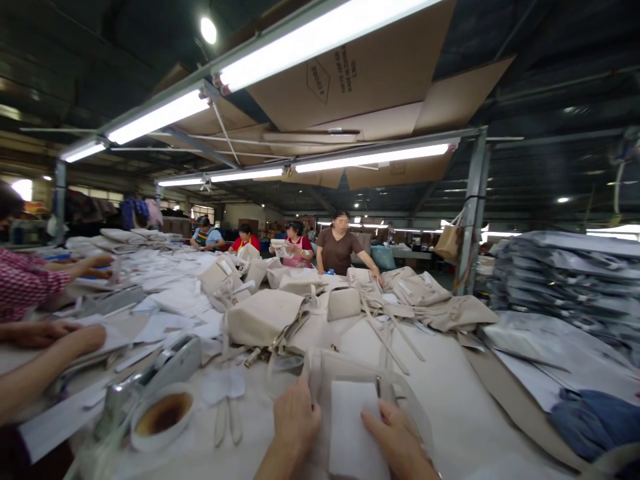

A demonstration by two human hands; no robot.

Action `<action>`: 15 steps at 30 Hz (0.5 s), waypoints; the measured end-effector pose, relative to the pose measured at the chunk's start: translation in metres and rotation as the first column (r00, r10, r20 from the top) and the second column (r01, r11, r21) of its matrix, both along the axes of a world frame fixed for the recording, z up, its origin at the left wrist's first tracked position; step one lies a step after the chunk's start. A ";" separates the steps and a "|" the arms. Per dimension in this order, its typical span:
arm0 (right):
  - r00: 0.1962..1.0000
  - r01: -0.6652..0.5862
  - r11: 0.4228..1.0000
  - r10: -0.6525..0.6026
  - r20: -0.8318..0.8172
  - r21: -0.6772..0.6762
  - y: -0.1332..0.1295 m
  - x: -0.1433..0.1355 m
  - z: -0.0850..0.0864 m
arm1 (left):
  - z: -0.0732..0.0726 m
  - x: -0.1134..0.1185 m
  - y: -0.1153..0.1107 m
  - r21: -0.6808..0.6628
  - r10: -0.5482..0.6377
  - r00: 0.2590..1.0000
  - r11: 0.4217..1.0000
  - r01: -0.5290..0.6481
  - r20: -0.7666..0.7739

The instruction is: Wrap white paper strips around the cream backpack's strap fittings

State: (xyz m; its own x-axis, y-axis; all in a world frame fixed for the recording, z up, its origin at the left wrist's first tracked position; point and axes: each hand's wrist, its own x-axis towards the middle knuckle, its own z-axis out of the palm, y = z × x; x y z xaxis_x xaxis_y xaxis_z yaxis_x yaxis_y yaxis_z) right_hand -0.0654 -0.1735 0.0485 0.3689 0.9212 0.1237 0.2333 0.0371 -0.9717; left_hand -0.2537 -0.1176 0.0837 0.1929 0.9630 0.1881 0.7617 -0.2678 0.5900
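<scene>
A beige bag [320, 367] lies in front of me on the table, with a white paper sheet [354, 427] flat on it. My left hand [296, 417] is closed on the bag's left edge, its fingers curled. At the sheet's right edge is my right hand [397, 433], closed with the thumb on the paper; its other fingers are partly hidden. A small metal zipper piece [379, 387] shows just above the right hand. Further back, another beige bag [265, 317] with straps and metal fittings rests in the pile.
To my left stand a white bowl of brown liquid [163, 417] and a metal tape dispenser [150, 373]. A co-worker's arms [55, 353] reach in at the left. Another person [343, 247] stands across the table. Stacked grey packages [565, 280] and blue cloth [595, 420] are at the right.
</scene>
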 end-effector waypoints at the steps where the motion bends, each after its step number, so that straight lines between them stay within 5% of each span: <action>1: 1.000 -0.001 1.000 0.002 0.003 -0.013 0.002 -0.002 -0.001 | 0.001 -0.002 0.004 -0.057 -0.008 0.994 0.998 0.014 0.108; 4: 0.996 -0.046 0.998 0.043 -0.077 -0.048 0.006 -0.016 0.000 | 0.010 -0.010 0.016 -0.226 -0.032 0.925 0.966 0.127 0.380; 8: 0.905 -0.201 0.980 0.184 -0.384 -0.004 0.013 -0.048 0.008 | 0.019 -0.019 0.023 -0.321 -0.062 0.837 0.906 0.275 0.543; 15: 0.797 -0.337 0.939 0.323 -0.510 0.068 0.042 -0.076 0.003 | -0.005 -0.017 0.021 -0.209 -0.040 0.783 0.954 0.215 0.621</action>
State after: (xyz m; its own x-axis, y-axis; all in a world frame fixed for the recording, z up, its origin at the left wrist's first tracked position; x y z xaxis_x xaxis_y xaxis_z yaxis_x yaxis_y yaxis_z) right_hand -0.1418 -0.1315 0.0516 0.0460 0.9988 -0.0190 -0.3135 -0.0036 -0.9496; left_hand -0.2705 -0.0961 0.0783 0.2484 0.9668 0.0604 0.1938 -0.1107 0.9748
